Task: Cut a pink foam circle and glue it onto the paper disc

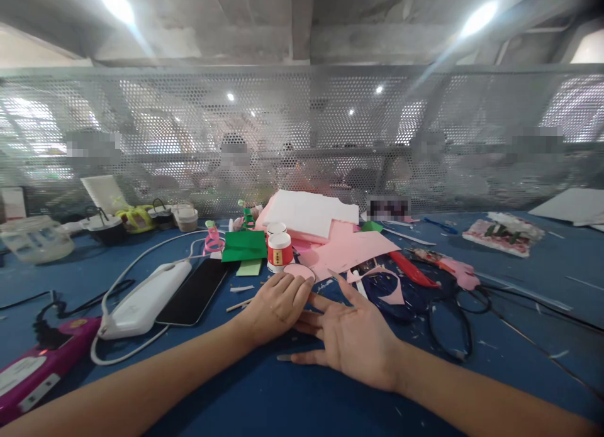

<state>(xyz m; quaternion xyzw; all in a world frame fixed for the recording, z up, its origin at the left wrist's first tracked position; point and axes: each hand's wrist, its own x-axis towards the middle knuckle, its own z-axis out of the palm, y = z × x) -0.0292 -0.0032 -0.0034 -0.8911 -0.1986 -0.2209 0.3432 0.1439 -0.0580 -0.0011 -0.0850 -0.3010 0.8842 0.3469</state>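
Near the front middle of the blue table, my left hand point(280, 304) is palm down with its fingers bent together; whether something is inside is hidden. Its fingers meet those of my right hand point(352, 333), which lies palm up with fingers spread and nothing on the palm. Just beyond the left hand is a round pink piece point(299, 273). Behind it stands a white jar with a red label point(280, 253). Pink sheets point(349, 251) and a white foam stack point(309, 214) lie farther back, with green paper point(244, 246) to their left.
A black phone point(193, 292), a white power bank point(146, 298) with a cable and a magenta power strip point(56, 365) are at left. Scissors point(450, 324), a pink glue gun point(455, 270) and a red tool point(413, 269) lie right. A mesh partition point(302, 135) stands behind.
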